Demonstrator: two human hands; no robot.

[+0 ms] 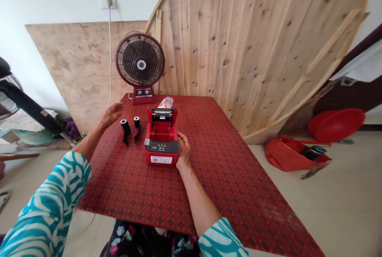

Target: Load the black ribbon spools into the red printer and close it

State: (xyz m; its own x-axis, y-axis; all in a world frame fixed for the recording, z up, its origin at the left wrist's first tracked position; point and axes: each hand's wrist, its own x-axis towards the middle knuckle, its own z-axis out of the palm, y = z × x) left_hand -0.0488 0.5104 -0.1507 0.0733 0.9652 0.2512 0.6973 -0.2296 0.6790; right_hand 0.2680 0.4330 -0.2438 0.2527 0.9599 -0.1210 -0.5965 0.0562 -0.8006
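Observation:
A red printer (162, 137) with a dark button panel and a white label on its front stands on the table, its lid raised at the back. My right hand (184, 149) is curled against the printer's right side. Above the table's left side, my left hand (112, 114) is held up with its fingers stretched out and nothing in it. Two small dark rolls, one left (124, 125) and one right (137, 121), stand upright between that hand and the printer, each with a loose dark tail. Behind the raised lid lies a clear plastic bottle (166, 102), partly hidden.
The table (215, 177) has a red patterned cover. A dark red fan (141, 65) stands at its back left. Wooden boards (227, 42) lean against the wall. On the floor to the right are a red bag (280, 153) and a red basin (336, 125).

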